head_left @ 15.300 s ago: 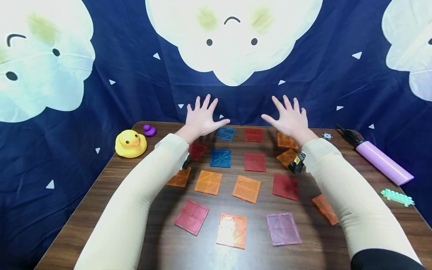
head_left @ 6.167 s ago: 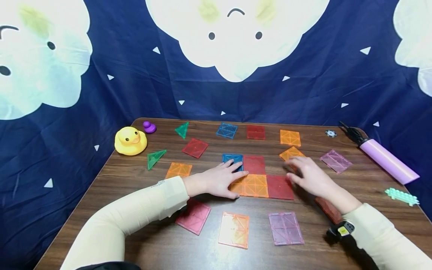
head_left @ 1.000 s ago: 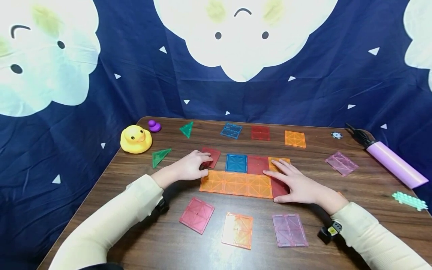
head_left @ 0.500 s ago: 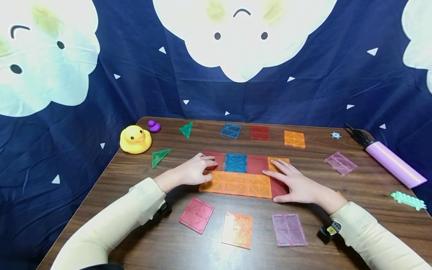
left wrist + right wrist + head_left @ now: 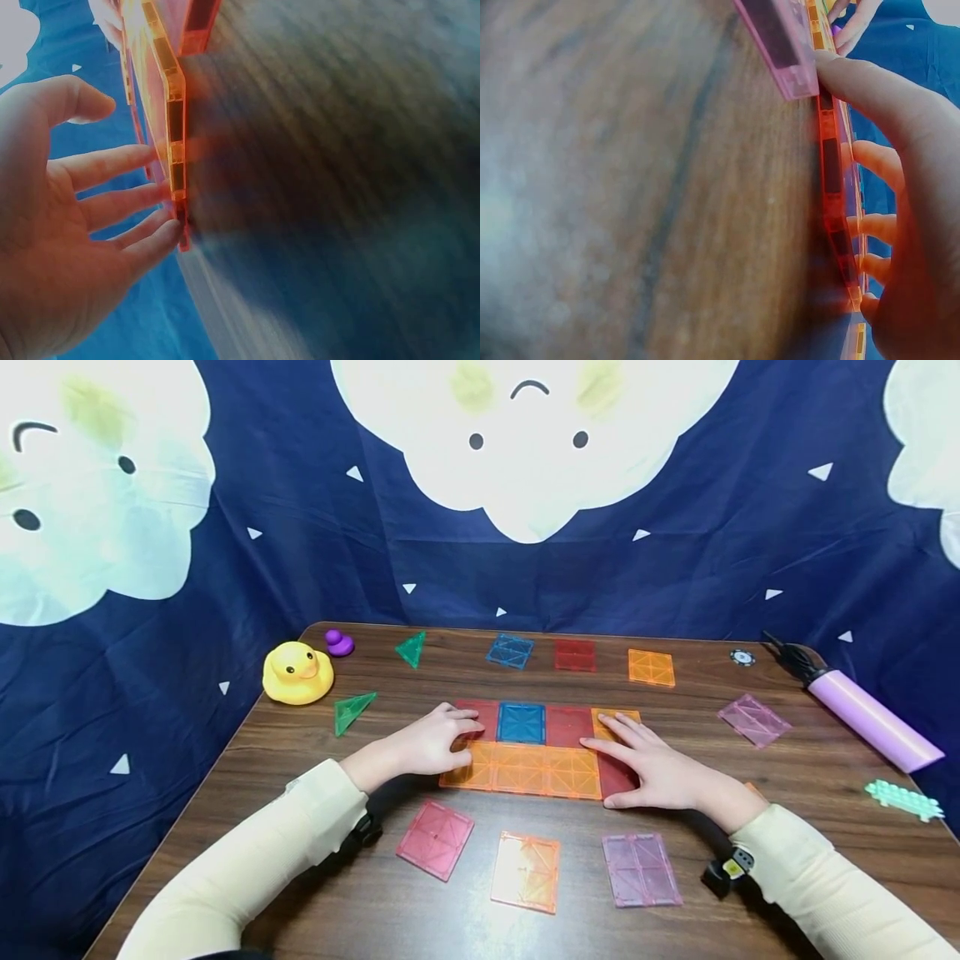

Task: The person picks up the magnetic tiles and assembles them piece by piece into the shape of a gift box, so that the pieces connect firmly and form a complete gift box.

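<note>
A flat block of square magnetic tiles [image 5: 525, 768] lies mid-table: a far row of red [image 5: 480, 714], blue [image 5: 522, 722], red and orange, and a near row of three orange tiles and a red one. My left hand [image 5: 438, 742] rests on the block's left end, fingertips on the red tile. The left wrist view shows its fingers [image 5: 112, 202] against an orange tile's edge [image 5: 174, 127]. My right hand [image 5: 647, 766] lies flat on the right end, over the red and orange tiles. In the right wrist view its thumb touches a red tile's edge [image 5: 832, 187].
Loose tiles lie near me: pink-red [image 5: 435, 839], orange [image 5: 527, 870], purple [image 5: 641, 870]. More lie at the far edge and right [image 5: 753, 720]. Two green triangles [image 5: 352, 712], a yellow duck [image 5: 297, 672], a purple pump [image 5: 873, 722] and a green toy [image 5: 903, 799] flank the table.
In the last second my left hand slid the red tile right until it met the blue tile. My right hand stayed on the block's right end.
</note>
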A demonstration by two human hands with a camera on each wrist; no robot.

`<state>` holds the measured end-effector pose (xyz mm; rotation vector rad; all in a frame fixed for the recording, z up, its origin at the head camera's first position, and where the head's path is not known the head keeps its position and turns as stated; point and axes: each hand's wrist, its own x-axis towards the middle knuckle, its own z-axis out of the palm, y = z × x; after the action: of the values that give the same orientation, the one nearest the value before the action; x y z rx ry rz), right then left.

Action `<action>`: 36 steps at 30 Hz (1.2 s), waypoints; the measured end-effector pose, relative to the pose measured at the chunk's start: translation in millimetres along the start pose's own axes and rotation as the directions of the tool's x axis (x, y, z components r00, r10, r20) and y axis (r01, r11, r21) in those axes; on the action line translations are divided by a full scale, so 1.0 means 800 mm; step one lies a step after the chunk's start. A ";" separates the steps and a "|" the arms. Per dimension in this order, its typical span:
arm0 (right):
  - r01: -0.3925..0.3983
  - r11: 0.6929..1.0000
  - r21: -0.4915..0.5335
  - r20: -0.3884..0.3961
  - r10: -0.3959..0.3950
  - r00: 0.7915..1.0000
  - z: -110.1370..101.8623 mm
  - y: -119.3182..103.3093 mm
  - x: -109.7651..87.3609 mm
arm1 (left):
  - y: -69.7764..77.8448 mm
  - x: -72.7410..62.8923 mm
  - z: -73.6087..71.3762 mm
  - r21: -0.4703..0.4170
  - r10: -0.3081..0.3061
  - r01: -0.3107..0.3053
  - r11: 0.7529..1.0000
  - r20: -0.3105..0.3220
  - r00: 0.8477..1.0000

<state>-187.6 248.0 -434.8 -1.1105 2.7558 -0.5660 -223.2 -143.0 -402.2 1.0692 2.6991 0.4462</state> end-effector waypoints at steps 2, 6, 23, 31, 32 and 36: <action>0.000 1.000 0.001 0.002 0.000 1.000 0.000 0.000 0.001 | 0.000 0.000 0.000 0.010 -0.001 0.001 1.000 0.000 1.000; 0.002 1.000 0.008 0.005 -0.002 1.000 -0.001 -0.001 0.003 | 0.001 -0.001 -0.001 0.023 -0.010 0.010 1.000 0.005 1.000; 0.005 1.000 0.010 0.026 -0.005 1.000 -0.003 -0.005 0.014 | 0.003 -0.003 0.002 0.060 0.043 -0.044 0.997 0.019 0.999; -0.029 0.999 0.018 0.008 0.028 1.000 -0.015 -0.001 0.021 | 0.021 0.005 0.010 0.043 0.076 -0.082 0.996 0.120 0.990; -0.027 1.000 0.016 -0.008 0.027 1.000 -0.019 0.000 0.026 | 0.023 0.006 0.010 0.051 0.077 -0.084 0.995 0.130 0.988; -0.034 0.999 0.022 -0.058 0.036 0.998 -0.036 0.007 0.054 | 0.028 0.010 0.011 0.070 0.067 -0.078 0.994 0.151 0.986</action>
<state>-229.7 230.7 -409.1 -1.0556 2.8058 -0.6309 -212.0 -120.5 -403.2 1.1752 2.5713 0.2659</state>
